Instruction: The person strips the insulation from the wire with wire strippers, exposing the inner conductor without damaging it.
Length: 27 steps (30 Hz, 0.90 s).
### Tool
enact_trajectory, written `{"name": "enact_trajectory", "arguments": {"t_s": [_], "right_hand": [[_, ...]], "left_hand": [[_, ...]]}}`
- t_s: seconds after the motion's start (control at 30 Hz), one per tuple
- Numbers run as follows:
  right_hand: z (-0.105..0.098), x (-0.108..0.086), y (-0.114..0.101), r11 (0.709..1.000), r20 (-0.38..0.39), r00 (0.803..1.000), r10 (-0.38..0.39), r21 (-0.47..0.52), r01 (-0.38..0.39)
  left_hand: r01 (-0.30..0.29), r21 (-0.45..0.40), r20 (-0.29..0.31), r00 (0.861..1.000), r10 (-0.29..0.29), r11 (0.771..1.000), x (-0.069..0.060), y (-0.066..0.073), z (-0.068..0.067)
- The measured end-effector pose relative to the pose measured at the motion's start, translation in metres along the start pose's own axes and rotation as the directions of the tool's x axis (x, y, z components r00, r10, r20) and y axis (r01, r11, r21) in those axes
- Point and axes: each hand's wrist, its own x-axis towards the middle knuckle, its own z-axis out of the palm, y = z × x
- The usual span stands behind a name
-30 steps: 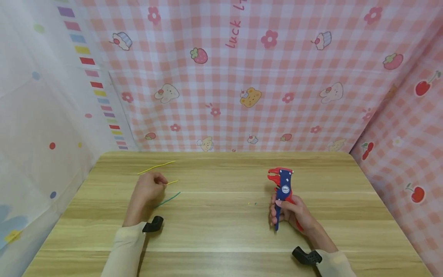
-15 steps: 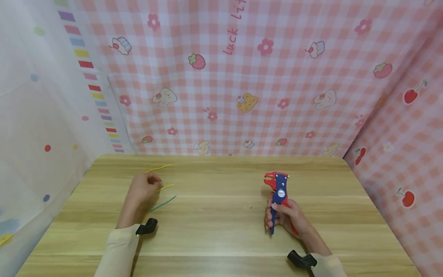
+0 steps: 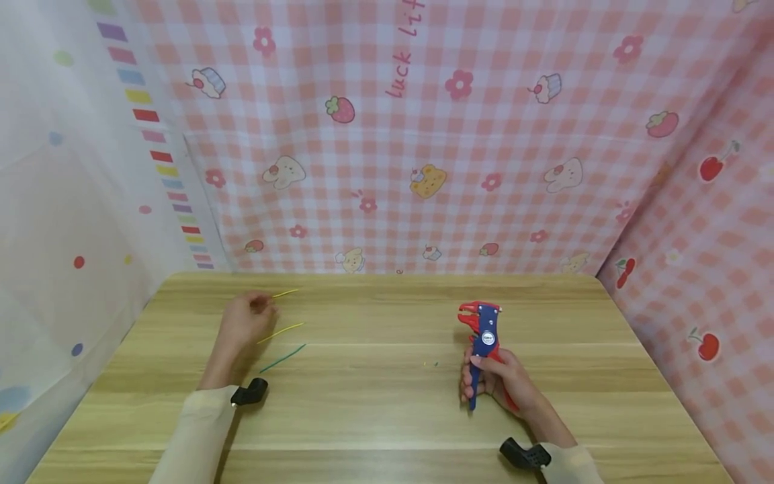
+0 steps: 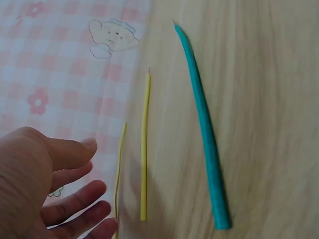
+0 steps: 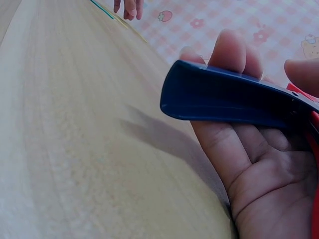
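Note:
My left hand (image 3: 248, 321) hovers at the table's far left, beside the far yellow wire (image 3: 285, 293), whose near part it hides in the head view. In the left wrist view its fingers are loosely bent, with a gap to the thumb and nothing gripped. A second yellow wire (image 4: 145, 149) and a green wire (image 4: 203, 114) lie on the wood, each with a bare strand at one end. On the right, my right hand (image 3: 504, 380) grips the blue handle of a red-and-blue wire stripper (image 3: 486, 336), thumb pressed on it, the red jaws pointing away and left.
Tiny yellow and green scraps (image 3: 431, 364) lie on the wooden table (image 3: 363, 410) left of the stripper. Pink checked cloth (image 3: 375, 134) hangs behind the table, with more cloth at both sides. A black camera mount sits at each wrist.
My left hand has left the middle yellow wire and shifted back to the far one. The right hand keeps its grip on the wire stripper. The head view has tilted slightly.

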Motion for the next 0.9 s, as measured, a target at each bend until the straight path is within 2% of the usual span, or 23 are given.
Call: {"name": "enact_trajectory", "arguments": {"t_s": [0.13, 0.3, 0.53, 0.9], "right_hand": [[0.000, 0.001, 0.000, 1.000, -0.006, 1.000, 0.005, -0.007, -0.005], [0.001, 0.001, 0.000, 1.000, -0.010, 1.000, 0.012, -0.005, -0.012], [0.001, 0.001, 0.001, 1.000, -0.018, 1.000, 0.020, 0.001, -0.020], [0.001, 0.001, -0.001, 1.000, 0.002, 1.000, 0.012, -0.013, -0.012]], "left_hand": [[-0.004, 0.035, -0.010, 1.000, 0.005, 0.999, 0.006, -0.005, 0.000], [-0.024, 0.104, 0.002, 1.000, 0.023, 0.994, 0.015, -0.011, 0.002], [-0.019, 0.192, 0.022, 1.000, 0.015, 0.981, 0.023, -0.019, 0.001], [-0.003, 0.188, -0.005, 1.000, 0.004, 0.982, 0.026, -0.022, 0.003]]}}
